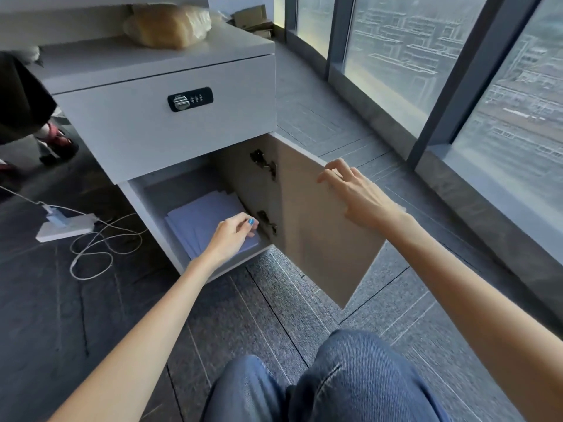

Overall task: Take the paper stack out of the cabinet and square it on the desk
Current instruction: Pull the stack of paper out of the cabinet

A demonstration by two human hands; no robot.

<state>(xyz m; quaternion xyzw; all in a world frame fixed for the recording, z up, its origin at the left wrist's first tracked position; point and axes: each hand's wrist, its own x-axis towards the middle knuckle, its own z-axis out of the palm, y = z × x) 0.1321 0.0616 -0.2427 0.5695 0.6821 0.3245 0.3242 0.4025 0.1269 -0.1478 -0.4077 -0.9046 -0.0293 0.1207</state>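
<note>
A loose stack of pale sheets, the paper stack (201,216), lies flat on the floor of the low white cabinet (164,138), its sheets fanned unevenly. My left hand (233,236) reaches into the open compartment and rests on the stack's near right corner, fingers curled over the edge. My right hand (356,193) holds the top edge of the cabinet door (320,239), which is swung wide open to the right. The back of the compartment is in shadow.
A locked drawer with a combination lock (190,99) sits above the compartment. A wrapped bundle (167,24) lies on the cabinet top. A white power strip (65,228) and cables lie on the floor at left. Windows run along the right. My knees (335,376) are below.
</note>
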